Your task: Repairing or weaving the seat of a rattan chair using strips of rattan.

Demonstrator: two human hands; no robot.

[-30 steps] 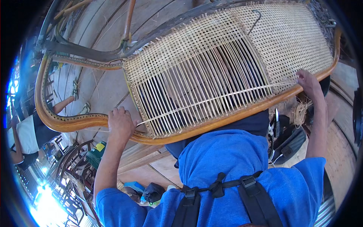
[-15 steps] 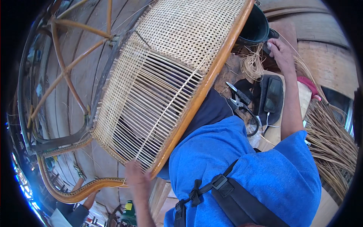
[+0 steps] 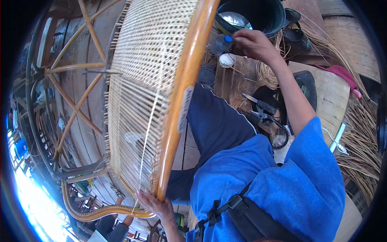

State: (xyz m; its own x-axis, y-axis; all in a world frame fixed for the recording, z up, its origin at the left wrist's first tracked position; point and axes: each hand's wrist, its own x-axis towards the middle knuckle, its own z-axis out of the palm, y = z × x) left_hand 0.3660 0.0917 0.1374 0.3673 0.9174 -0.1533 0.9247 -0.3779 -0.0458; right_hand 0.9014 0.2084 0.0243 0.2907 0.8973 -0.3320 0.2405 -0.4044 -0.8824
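Note:
A rattan chair [image 3: 183, 76] with a varnished frame leans before my knees. Close cane weave [image 3: 157, 36] covers its upper panel, while spaced parallel strands [image 3: 135, 117] fill the lower one. One pale strand [image 3: 147, 139] crosses those lengthwise toward the lower corner. There my left hand [image 3: 158, 206] rests on the rail end with its fingers stretched and apart, touching the weave's edge. My right hand [image 3: 256, 45] is raised in front of a dark bucket [image 3: 278, 20], beside the blue cap of a clear bottle [image 3: 221, 45]. Its fingers are bent together; whatever they hold is hidden.
A knife [image 3: 250, 98], cutters [image 3: 262, 115] and a white-topped cup [image 3: 227, 60] lie right of my leg. Coiled cane [image 3: 266, 74] is by the bucket, and a large cane bundle [image 3: 363, 161] at far right. Another person's hand [image 3: 128, 220] shows at lower left.
The chair panel has turned and shifted left in view. My right hand has moved left, away from the coiled cane. My left hand has come to rest at the lower corner.

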